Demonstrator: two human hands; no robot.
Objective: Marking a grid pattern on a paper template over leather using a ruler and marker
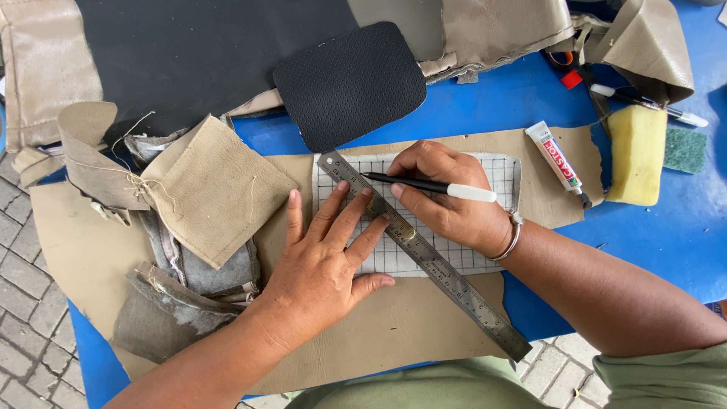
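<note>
At the far left, a heap of frayed beige fabric scraps (201,189) is lying over a large tan leather sheet (394,333), which is spreading across the blue table (666,235). Above the heap, a wide black panel (204,53) is resting, and just right of it a rounded black perforated patch (350,83) is overlapping the panel's edge. Moving inward, the left hand (326,261) is lying flat and open, grasping nothing; its spread fingers are pressing down on a steel ruler (424,254), which is running diagonally from upper left to lower right. The ruler is lying across a white gridded sheet (454,257) that is sitting on the tan leather near the middle of the table. Just to the right, the right hand (447,197) is closing around a black pen with a white cap end (428,185), its tip pointing left and touching down beside the ruler's upper edge on the gridded sheet. A metal bracelet (513,235) is circling that wrist. Further right, a small white glue tube (559,163) is lying on the leather's edge, a yellow sponge (636,155) with a green scouring pad (685,150) is sitting just beyond it, and a white marker (651,106) is lying near the top right.
</note>
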